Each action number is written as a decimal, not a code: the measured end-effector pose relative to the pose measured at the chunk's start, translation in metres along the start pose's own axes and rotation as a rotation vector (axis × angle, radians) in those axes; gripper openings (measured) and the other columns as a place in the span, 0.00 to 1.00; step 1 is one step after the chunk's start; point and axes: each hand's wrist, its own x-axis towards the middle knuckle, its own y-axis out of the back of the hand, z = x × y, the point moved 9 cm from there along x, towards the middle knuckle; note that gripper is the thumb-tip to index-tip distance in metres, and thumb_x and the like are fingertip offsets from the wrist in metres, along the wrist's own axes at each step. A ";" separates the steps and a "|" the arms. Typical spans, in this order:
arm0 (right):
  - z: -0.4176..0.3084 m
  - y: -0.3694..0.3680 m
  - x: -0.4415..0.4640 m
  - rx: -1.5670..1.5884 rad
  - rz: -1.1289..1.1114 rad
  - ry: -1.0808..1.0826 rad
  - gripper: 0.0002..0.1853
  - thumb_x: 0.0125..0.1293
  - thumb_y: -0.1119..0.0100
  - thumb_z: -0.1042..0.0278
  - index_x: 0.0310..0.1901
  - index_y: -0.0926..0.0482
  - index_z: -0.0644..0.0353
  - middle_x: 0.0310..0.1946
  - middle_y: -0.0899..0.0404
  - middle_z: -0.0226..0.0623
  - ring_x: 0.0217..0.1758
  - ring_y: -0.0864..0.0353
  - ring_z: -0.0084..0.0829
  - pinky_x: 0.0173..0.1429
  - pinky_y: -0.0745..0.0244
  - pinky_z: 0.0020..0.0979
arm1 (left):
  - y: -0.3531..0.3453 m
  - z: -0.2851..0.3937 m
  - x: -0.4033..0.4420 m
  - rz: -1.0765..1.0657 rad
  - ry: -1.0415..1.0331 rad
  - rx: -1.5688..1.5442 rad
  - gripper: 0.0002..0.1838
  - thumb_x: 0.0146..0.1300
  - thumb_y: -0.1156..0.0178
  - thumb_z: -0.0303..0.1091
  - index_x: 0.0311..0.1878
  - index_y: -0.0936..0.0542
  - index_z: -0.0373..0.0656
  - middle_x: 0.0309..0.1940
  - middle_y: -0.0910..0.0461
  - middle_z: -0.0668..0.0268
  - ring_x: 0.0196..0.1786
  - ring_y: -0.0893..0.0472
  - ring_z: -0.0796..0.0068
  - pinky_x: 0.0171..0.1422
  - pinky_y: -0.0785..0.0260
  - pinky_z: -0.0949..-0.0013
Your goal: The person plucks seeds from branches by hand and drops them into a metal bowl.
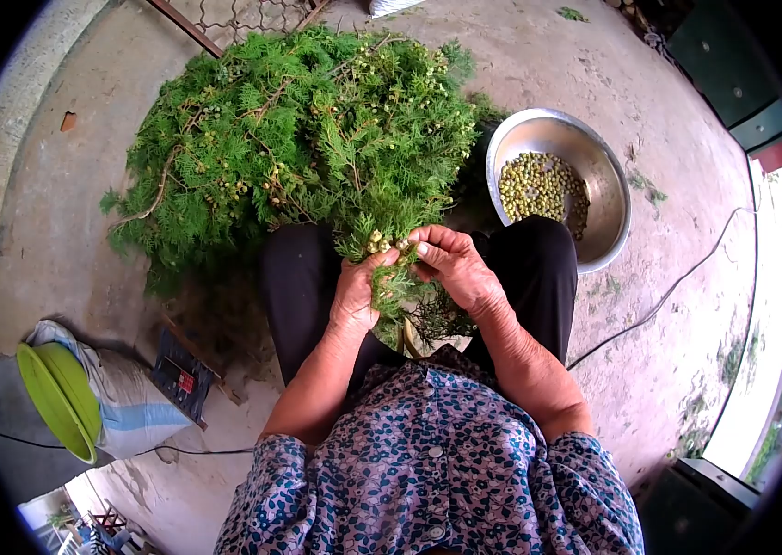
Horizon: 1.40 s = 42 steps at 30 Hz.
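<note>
In the head view, a green sprig with pale cones is held in the left hand, and the right hand is pinched narrow beside them; picking appears in hand, calling for a careful fingertip pull. A basin with loose cones is placed between the branch pile and the floor's right edge, its near rim partly screened by the right knee.

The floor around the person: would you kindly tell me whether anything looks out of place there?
Slightly: green scraps lie right of the metal bowl, apart from the branch pile, like stray litter; a lone reddish-brown fragment lies left of the pile.
</note>
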 end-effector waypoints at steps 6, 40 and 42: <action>-0.005 -0.004 0.000 -0.040 -0.008 0.016 0.09 0.63 0.47 0.66 0.39 0.25 0.62 0.24 0.27 0.24 0.22 0.34 0.16 0.29 0.36 0.19 | -0.005 0.005 -0.005 -0.036 0.011 0.061 0.12 0.52 0.39 0.32 0.41 0.25 0.41 0.28 0.24 0.71 0.23 0.26 0.82 0.21 0.37 0.80; -0.009 0.007 -0.003 -0.239 0.138 -0.002 0.12 0.60 0.43 0.59 0.30 0.25 0.60 0.19 0.30 0.23 0.18 0.37 0.15 0.21 0.41 0.18 | -0.004 0.006 0.001 -0.036 -0.165 0.203 0.17 0.45 0.36 0.26 0.41 0.24 0.40 0.33 0.22 0.70 0.33 0.24 0.79 0.40 0.30 0.74; 0.020 0.014 0.000 0.152 0.191 -0.185 0.11 0.60 0.43 0.60 0.30 0.25 0.60 0.20 0.28 0.24 0.18 0.36 0.16 0.20 0.40 0.19 | -0.001 -0.004 0.005 -0.061 -0.095 0.123 0.15 0.48 0.40 0.23 0.43 0.25 0.36 0.34 0.21 0.64 0.33 0.21 0.72 0.37 0.26 0.69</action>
